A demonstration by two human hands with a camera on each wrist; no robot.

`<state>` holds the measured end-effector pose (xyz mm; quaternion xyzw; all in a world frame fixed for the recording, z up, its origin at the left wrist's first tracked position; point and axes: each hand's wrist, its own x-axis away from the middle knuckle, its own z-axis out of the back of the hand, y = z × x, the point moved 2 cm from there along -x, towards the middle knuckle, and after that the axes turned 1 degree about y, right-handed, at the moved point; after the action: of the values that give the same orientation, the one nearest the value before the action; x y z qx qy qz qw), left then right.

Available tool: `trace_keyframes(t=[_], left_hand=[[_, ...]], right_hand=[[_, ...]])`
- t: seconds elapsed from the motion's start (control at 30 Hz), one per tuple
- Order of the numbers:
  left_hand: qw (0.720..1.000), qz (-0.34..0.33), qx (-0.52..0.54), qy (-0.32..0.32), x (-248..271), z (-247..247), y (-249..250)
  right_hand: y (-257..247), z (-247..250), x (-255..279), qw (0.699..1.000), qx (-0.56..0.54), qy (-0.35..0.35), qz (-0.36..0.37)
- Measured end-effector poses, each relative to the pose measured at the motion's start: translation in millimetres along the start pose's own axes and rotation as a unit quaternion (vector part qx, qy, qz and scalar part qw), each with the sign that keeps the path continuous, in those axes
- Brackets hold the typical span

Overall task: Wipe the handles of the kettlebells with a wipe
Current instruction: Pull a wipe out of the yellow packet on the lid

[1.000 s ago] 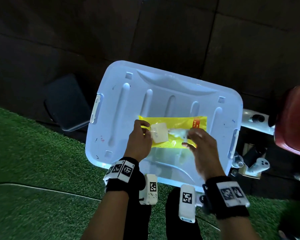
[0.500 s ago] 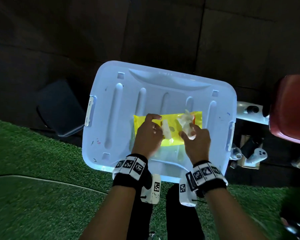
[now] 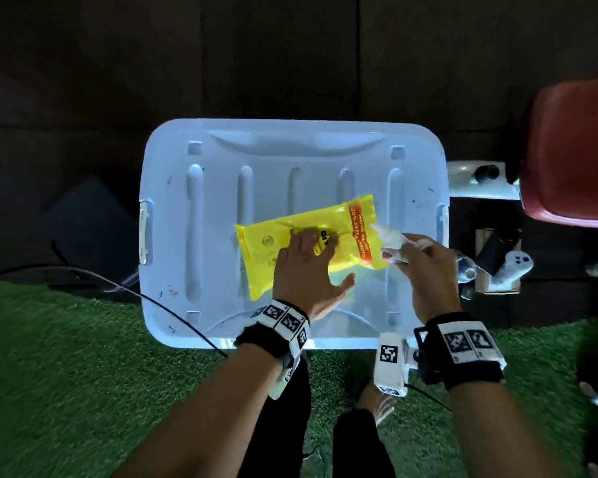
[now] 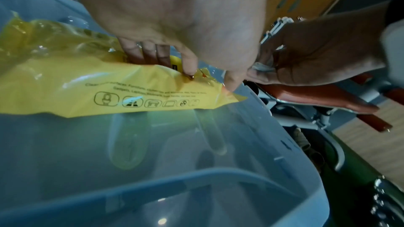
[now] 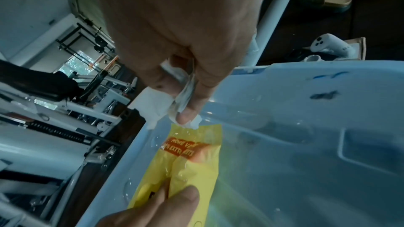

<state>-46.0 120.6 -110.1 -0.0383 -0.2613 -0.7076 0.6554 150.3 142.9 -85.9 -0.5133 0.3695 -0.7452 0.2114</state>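
Note:
A yellow wipe packet lies slanted on the lid of a pale blue storage bin. My left hand lies flat on the packet, its straight fingers pressing the flap area. My right hand is just right of the packet and grips a crumpled white wipe between thumb and fingers. No kettlebell shows in any view.
The bin lid stands on green artificial turf against dark floor mats. A red seat is at the right, with white game controllers on the floor beside the bin. A black cable crosses the turf at left.
My right hand has pulled the white wipe free and moved it rightward off the packet. The left hand went from pinching the flap to pressing flat, and the packet turned slantwise.

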Motion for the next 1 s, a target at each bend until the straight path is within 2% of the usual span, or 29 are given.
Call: trace_keyframes(t=[0.13, 0.23, 0.33, 0.43, 0.57, 0.67, 0.8, 1.0], left_hand=[[0.997, 0.004, -0.055, -0.044, 2, 5, 6], [0.994, 0.026, -0.079, -0.066, 2, 15, 19], [0.985, 0.056, -0.133, -0.098, 10, 28, 43], [0.978, 0.037, -0.163, -0.124, 37, 34, 85], [0.969, -0.01, -0.142, -0.203, 89, 25, 150], [0.954, -0.034, -0.157, -0.254, 125, 2, 190], [0.943, -0.039, -0.176, -0.279, 151, -28, 237], [0.904, -0.087, -0.239, -0.342, 147, -79, 332]], right_hand=[[-4, 32, 11, 0.999, -0.032, -0.014, -0.028], [-10, 63, 23, 0.999, 0.018, 0.008, -0.026], [-19, 115, 43, 0.996, 0.075, 0.052, 0.013], [-33, 191, 76, 0.988, 0.125, 0.072, 0.051], [-26, 316, 138, 0.988, 0.112, 0.108, 0.024], [-3, 417, 188, 0.981, 0.097, 0.17, -0.014], [40, 540, 252, 0.963, 0.059, 0.253, -0.076], [103, 666, 293, 0.932, -0.002, 0.341, -0.124]])
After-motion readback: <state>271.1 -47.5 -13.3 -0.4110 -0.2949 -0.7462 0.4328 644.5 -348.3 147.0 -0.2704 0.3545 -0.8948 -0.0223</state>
